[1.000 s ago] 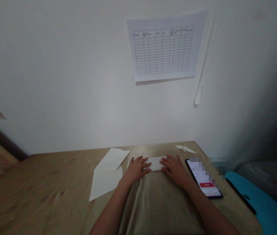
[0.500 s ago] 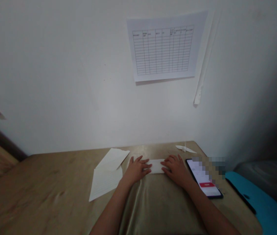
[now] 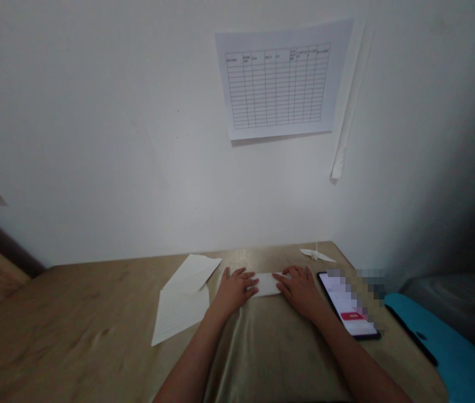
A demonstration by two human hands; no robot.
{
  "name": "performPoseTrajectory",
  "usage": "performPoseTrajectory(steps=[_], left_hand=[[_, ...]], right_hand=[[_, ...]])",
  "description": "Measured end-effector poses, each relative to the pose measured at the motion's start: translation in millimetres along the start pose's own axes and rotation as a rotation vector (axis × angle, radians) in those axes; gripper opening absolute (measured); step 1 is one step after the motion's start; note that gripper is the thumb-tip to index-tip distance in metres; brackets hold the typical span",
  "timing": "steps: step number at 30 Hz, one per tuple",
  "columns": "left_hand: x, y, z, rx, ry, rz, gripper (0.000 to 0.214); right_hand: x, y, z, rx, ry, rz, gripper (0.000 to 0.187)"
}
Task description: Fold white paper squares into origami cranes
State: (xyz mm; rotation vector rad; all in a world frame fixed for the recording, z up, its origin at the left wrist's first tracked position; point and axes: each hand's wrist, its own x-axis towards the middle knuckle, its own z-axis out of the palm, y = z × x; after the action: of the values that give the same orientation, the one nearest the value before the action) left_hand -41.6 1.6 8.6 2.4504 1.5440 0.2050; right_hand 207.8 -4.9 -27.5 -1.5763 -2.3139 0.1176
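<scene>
A small folded white paper strip (image 3: 266, 283) lies on the wooden table (image 3: 73, 324) in front of me. My left hand (image 3: 235, 289) rests flat on its left end with fingers spread. On the right end lies my right hand (image 3: 300, 288), fingers stretched out and pressing down. Both forearms reach in from the bottom edge.
Two lined white sheets (image 3: 182, 299) lie left of my hands. A lit phone (image 3: 349, 305) lies to the right, a folded paper crane (image 3: 315, 254) behind it. A blue object (image 3: 439, 347) sits at the right edge. A printed table sheet (image 3: 279, 84) hangs on the wall.
My hands have shifted slightly closer together on the folded paper; the right hand slid a little left. Nothing else moved.
</scene>
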Motion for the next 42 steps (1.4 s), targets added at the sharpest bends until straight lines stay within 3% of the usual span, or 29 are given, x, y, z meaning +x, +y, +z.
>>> performPoseTrajectory(steps=[12, 31, 35, 38, 42], left_hand=[[0.7, 4.0, 1.5, 0.035, 0.032, -0.003, 0.030], [4.4, 3.3, 7.1, 0.036, 0.067, -0.031, 0.033], [4.7, 2.4, 8.1, 0.033, 0.072, -0.037, 0.036], [5.1, 1.2, 9.1, 0.021, 0.060, -0.042, 0.036], [5.0, -1.1, 13.7, 0.024, 0.081, -0.053, 0.035]], right_hand=[[1.5, 4.1, 0.6, 0.084, -0.028, -0.025, 0.044], [1.8, 0.9, 12.6, 0.043, 0.065, 0.072, 0.040], [3.3, 2.7, 15.4, 0.096, 0.130, 0.073, 0.042], [5.8, 9.2, 17.9, 0.155, 0.248, 0.174, 0.045], [7.4, 21.1, 19.1, 0.202, 0.328, 0.260, 0.033]])
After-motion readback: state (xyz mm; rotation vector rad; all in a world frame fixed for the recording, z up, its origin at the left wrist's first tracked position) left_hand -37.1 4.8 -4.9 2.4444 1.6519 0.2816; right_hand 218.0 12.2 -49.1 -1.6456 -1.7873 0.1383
